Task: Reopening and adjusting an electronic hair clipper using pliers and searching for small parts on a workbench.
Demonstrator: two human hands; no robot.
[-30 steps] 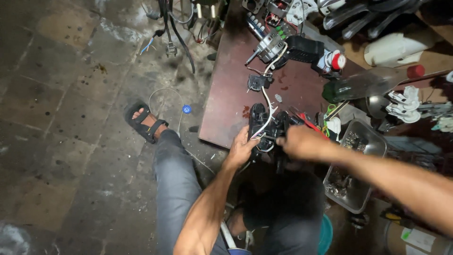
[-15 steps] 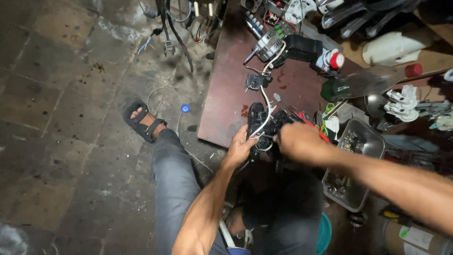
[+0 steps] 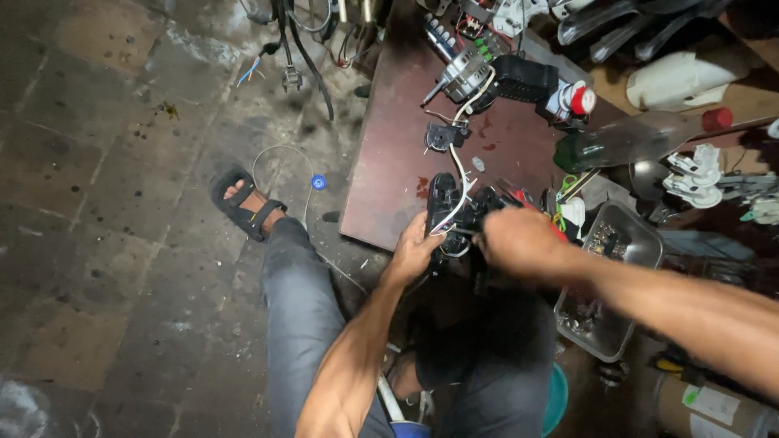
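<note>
Both hands meet at the near edge of the brown counter (image 3: 389, 170), over the person's lap. The left hand (image 3: 415, 250) has its grip closed around the side of a black device (image 3: 448, 212), which has a white wire (image 3: 459, 174) running up across it. The right hand (image 3: 519, 241) covers the device's other side, fingers curled down; whether its grip holds the device or something small I cannot tell. A metal tray (image 3: 621, 280) of small parts sits just right of the hands, a green bottle (image 3: 617, 144) beyond it.

Bare board (image 3: 389, 154) left lies open; metal tray (image 3: 625, 235) and bottle (image 3: 617, 144) crowd right.
</note>
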